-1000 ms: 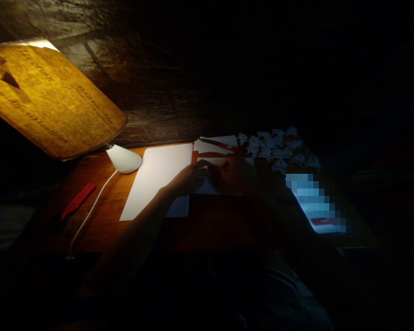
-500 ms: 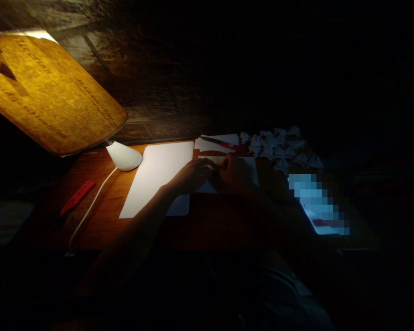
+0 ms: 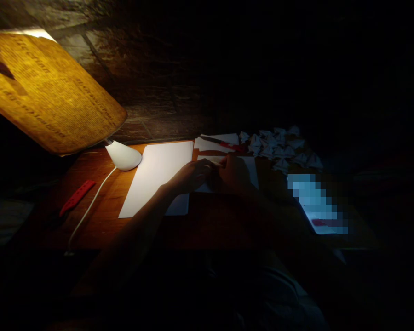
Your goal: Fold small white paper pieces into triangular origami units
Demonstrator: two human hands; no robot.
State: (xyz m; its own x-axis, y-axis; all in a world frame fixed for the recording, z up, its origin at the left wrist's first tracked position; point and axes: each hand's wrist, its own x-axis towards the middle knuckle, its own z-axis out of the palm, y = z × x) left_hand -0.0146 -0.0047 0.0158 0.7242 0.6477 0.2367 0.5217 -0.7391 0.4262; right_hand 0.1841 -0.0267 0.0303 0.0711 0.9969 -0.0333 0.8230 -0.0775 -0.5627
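My left hand [image 3: 193,175] and my right hand [image 3: 235,174] meet over a white sheet of paper [image 3: 251,166] on the wooden desk. Their fingertips are closed together on a small folded piece of paper [image 3: 214,162], mostly covered by the fingers and dim in the shadow. Under my left forearm lies a larger stack of white paper [image 3: 158,177]. Just beyond the hands, a knife-like tool with a red handle [image 3: 230,146] and a dark blade rests on smaller white sheets [image 3: 207,145].
Several folded paper pieces [image 3: 269,149] are heaped at the back right. A lit phone [image 3: 317,207] lies near the right edge. To the left stand a lamp with a printed shade [image 3: 55,92], its white base [image 3: 124,157] and cord [image 3: 93,207], beside a red power strip [image 3: 77,195].
Both hands keep almost the same place, with only a slight shift of the fingers around the small paper. The whole view has moved very slightly.
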